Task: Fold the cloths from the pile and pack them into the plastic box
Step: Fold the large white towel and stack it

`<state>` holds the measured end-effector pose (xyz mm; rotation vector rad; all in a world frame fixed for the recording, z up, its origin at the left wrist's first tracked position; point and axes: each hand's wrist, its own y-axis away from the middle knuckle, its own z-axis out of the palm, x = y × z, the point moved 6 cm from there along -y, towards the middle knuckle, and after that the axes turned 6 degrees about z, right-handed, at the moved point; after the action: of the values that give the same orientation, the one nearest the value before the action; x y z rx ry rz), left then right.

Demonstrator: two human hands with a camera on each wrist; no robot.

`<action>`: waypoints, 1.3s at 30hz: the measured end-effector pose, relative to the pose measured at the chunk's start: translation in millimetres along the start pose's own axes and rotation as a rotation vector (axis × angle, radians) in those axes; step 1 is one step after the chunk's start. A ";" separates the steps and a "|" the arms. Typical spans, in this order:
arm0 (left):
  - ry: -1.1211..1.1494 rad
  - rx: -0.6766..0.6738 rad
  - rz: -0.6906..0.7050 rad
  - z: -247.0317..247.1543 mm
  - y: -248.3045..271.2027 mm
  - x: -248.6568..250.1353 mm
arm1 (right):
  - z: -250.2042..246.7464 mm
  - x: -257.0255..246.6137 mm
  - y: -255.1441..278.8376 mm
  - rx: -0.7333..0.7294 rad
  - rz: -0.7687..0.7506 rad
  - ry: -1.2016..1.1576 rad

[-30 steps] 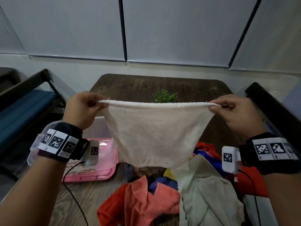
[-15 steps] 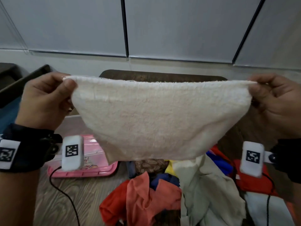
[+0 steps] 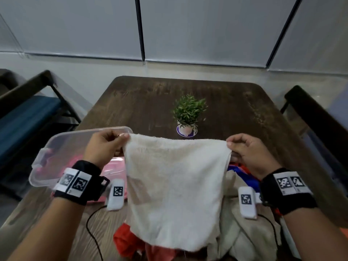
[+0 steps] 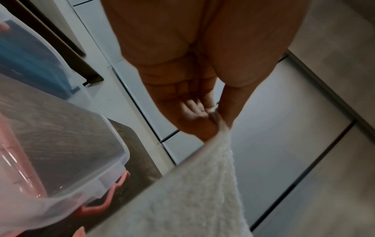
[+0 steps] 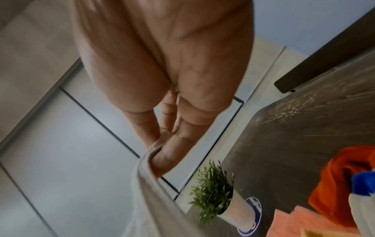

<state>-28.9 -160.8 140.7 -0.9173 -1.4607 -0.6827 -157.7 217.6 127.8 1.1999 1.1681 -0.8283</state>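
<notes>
A cream terry cloth (image 3: 175, 187) hangs spread between my hands above the table. My left hand (image 3: 107, 146) pinches its upper left corner, seen close up in the left wrist view (image 4: 213, 121). My right hand (image 3: 244, 149) pinches the upper right corner (image 5: 160, 144). The cloth (image 4: 192, 192) drapes down over the pile of cloths (image 3: 235, 232), orange, blue and pale ones, at the table's near edge. The clear plastic box (image 3: 56, 147) with pink clips stands to the left, partly behind my left hand.
A small potted plant (image 3: 188, 113) stands mid-table beyond the cloth. The dark wooden table (image 3: 235, 110) stretches to the wall. A chair with a blue seat (image 3: 24, 117) is on the left, a dark chair back (image 3: 316, 121) on the right. Wrist-camera cables trail near the pile.
Both hands came down and closer together with the cloth, which now hangs longer and narrower. The plant, hidden half a second ago, shows above its top edge.
</notes>
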 end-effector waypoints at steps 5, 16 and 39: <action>-0.058 -0.102 0.007 41.1 17.2 1.0 | 41.4 -0.5 20.2 -0.022 -0.034 -0.033; -0.214 -0.314 0.160 126.3 55.3 12.1 | 101.0 -5.5 40.6 -0.065 -0.212 0.248; -0.663 -0.856 0.528 125.0 24.7 39.9 | 58.1 -92.3 74.7 -0.332 -0.511 0.269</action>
<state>-72.0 -36.6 164.3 -2.2663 -1.3601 -0.6221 -96.2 168.2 233.8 0.7574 1.8003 -0.8158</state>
